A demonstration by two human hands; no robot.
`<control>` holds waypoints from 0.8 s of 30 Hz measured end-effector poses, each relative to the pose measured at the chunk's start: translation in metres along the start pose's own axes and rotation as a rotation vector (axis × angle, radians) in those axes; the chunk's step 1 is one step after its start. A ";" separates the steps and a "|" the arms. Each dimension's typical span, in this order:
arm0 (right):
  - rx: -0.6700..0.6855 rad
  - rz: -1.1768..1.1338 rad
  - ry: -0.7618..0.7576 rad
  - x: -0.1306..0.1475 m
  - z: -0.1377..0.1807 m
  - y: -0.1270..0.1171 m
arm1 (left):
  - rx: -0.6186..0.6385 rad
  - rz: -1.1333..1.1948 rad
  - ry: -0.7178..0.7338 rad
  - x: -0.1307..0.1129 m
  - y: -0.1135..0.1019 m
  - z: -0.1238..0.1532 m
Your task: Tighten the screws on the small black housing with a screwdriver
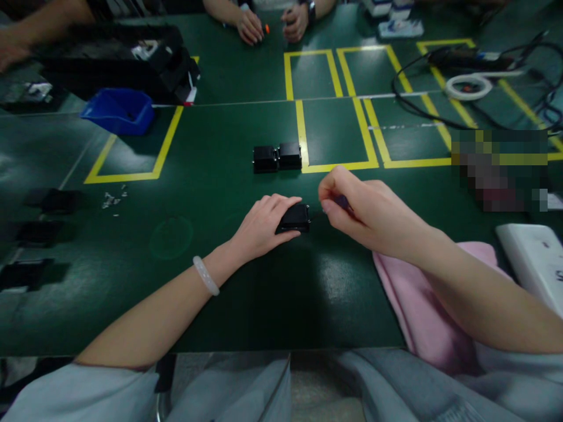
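My left hand (266,225) rests on the green table and grips a small black box-shaped part (295,218) between thumb and fingers. My right hand (358,208) is curled just to the right of that part, pinching a small dark tool (342,203) whose tip points toward it. Two more black parts (277,157) sit side by side a little farther back, beside a yellow taped rectangle (334,132).
A blue bin (118,110) and a black bag (127,61) lie at the back left. Another person's hands (270,23) work at the far edge. Cables and a tape roll (468,87) are back right. A pink cloth (404,287) and white device (534,258) lie under my right arm.
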State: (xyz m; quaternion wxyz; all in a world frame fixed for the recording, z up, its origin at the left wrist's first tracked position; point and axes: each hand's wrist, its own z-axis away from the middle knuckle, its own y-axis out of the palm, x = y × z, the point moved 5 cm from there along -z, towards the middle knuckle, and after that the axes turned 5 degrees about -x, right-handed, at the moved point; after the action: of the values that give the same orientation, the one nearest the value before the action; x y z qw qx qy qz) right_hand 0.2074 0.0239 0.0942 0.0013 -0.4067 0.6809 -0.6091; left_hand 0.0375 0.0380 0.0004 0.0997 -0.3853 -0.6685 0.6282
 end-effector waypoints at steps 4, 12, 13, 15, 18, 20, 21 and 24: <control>0.009 0.006 0.004 -0.001 -0.001 0.000 | 0.003 0.007 -0.004 0.000 0.000 0.000; -0.026 0.012 -0.011 0.000 0.000 -0.001 | 0.015 0.082 -0.037 0.000 -0.003 -0.001; -0.027 0.010 -0.008 0.000 0.000 -0.001 | 0.016 0.086 -0.039 0.000 -0.004 -0.001; -0.032 0.006 0.007 0.000 0.000 -0.001 | 0.024 0.092 -0.040 0.000 -0.004 -0.001; -0.037 0.004 0.023 -0.001 0.000 -0.002 | 0.042 0.098 -0.041 0.000 -0.004 -0.001; -0.035 0.007 0.023 -0.001 0.000 -0.002 | 0.048 0.100 -0.041 0.001 -0.005 -0.001; -0.033 0.009 0.017 -0.001 0.000 -0.002 | 0.050 0.102 -0.039 0.001 -0.005 -0.001; -0.017 0.009 -0.009 0.000 0.000 -0.001 | 0.055 0.107 -0.038 0.002 -0.004 -0.001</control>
State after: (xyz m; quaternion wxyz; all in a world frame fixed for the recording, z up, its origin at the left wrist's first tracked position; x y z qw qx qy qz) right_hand 0.2077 0.0242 0.0954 0.0039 -0.4062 0.6878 -0.6016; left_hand 0.0352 0.0403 0.0035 0.0639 -0.4054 -0.6311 0.6582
